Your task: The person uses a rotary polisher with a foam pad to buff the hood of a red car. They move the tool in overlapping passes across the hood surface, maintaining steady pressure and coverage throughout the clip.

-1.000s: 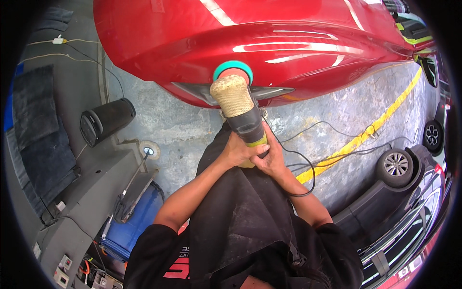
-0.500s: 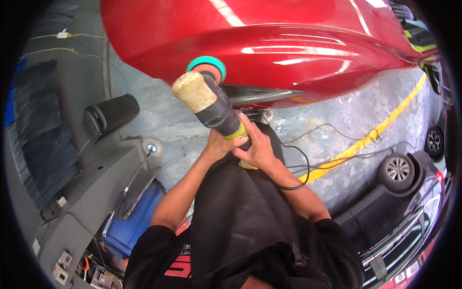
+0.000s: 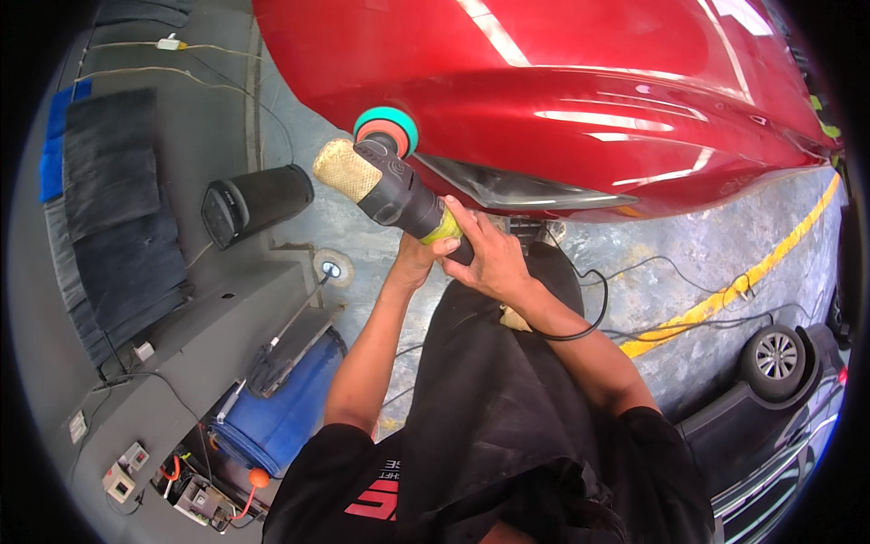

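Both hands are wrapped around the handle of a car polisher (image 3: 405,201) with a black body, a yellow-green band and a pale mesh cover on its head. My left hand (image 3: 419,260) grips it from the left, my right hand (image 3: 494,261) from the right, fingers stretched along the handle. The round teal and orange pad (image 3: 388,125) lies at the lower left edge of the red car body (image 3: 544,77); whether it presses on the paint I cannot tell. Right of the pad is a dark headlight (image 3: 517,190). A black cord (image 3: 604,313) loops by my right forearm.
A black cylindrical speaker (image 3: 256,206) stands left, near a grey ledge (image 3: 195,340). Below it are a blue barrel (image 3: 281,399) and a pale round object (image 3: 333,268). Cables cross the floor by a yellow line (image 3: 698,317). A dark car with a wheel (image 3: 775,361) stands lower right.
My view has shifted left, so the surroundings appear farther right. The polisher, held in both hands, has moved left along the red car body, nearer its edge.
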{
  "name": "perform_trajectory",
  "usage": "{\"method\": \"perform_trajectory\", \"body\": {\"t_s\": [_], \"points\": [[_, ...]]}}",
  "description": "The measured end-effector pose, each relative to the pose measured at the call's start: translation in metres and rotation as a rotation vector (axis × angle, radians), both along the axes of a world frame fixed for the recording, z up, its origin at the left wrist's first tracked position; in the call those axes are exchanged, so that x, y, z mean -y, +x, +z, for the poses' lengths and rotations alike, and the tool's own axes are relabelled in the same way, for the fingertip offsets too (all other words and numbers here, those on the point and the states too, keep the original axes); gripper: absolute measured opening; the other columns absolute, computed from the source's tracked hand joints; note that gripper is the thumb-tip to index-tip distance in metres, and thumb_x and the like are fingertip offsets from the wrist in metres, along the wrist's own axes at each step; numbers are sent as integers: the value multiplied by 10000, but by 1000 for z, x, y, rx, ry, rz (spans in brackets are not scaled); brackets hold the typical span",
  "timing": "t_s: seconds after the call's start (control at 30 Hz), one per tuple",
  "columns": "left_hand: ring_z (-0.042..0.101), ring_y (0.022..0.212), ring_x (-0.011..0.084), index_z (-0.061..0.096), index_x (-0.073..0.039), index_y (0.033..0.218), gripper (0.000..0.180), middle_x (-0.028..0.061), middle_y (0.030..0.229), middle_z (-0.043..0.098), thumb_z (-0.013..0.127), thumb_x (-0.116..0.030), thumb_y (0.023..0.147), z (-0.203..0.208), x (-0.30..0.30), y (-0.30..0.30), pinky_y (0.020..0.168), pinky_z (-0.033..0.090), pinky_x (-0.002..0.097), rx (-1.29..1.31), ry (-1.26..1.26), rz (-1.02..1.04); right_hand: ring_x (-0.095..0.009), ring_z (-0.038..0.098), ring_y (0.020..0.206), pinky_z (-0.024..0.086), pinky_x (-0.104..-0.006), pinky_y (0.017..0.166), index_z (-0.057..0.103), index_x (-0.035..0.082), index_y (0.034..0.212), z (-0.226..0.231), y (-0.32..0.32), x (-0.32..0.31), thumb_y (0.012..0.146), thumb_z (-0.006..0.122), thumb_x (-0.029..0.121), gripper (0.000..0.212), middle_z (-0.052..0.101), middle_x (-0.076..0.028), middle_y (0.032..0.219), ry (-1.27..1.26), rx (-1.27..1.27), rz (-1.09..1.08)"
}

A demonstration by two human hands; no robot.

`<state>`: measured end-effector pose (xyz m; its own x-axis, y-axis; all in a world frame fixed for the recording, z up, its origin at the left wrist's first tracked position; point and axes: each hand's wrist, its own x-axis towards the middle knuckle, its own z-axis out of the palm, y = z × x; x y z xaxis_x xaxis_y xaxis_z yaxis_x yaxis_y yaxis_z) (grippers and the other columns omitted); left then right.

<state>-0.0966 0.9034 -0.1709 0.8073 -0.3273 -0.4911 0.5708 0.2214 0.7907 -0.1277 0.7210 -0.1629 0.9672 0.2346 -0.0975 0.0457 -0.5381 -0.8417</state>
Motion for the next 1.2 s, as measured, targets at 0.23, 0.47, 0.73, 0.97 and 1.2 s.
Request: {"method": "perform_trajectory", "body": {"t_s": [0.23, 0.47, 0.73, 0.97, 1.2], "points": [[644, 1258, 263, 621, -7, 1334, 635, 127, 1296, 695, 809, -250, 778, -4, -37, 23, 1115, 486, 405, 44, -46, 54, -393, 734, 959, 630, -484, 721, 324, 258, 1684, -5, 34, -37, 779, 870, 324, 1059, 653, -183, 1253, 19, 102, 39], [646, 1258, 266, 631, -8, 1331, 642, 125, 1303, 691, 819, -283, 782, -10, -66, 42, 1123, 482, 407, 35, -105, 69, -393, 732, 989, 630, -484, 748, 332, 284, 1681, 2, 56, -57, 777, 873, 351, 1055, 649, -187, 1283, -1, 35, 79], [623, 1292, 256, 575, -26, 1392, 707, 122, 1333, 686, 850, -184, 760, -5, -4, -9, 1137, 463, 413, -34, -201, 42, -378, 744, 1017, 633, -466, 732, 356, 268, 1675, 12, 2, -7, 758, 892, 342, 1065, 668, -201, 1231, -61, 90, 23], [645, 1258, 247, 646, -4, 1326, 610, 120, 1310, 703, 806, -246, 789, -15, -46, 18, 1122, 476, 395, 40, -148, 39, -367, 742, 981, 632, -457, 713, 365, 263, 1671, 8, 29, -44, 753, 894, 340, 1062, 672, -187, 1206, -57, 88, 33], [654, 1242, 265, 593, -6, 1367, 661, 125, 1305, 700, 801, -253, 791, -8, -45, 16, 1117, 486, 411, 33, -150, 16, -374, 719, 1100, 646, -452, 772, 365, 270, 1666, 16, 26, -43, 748, 893, 337, 1061, 680, -174, 1266, -75, 40, 57]]}}
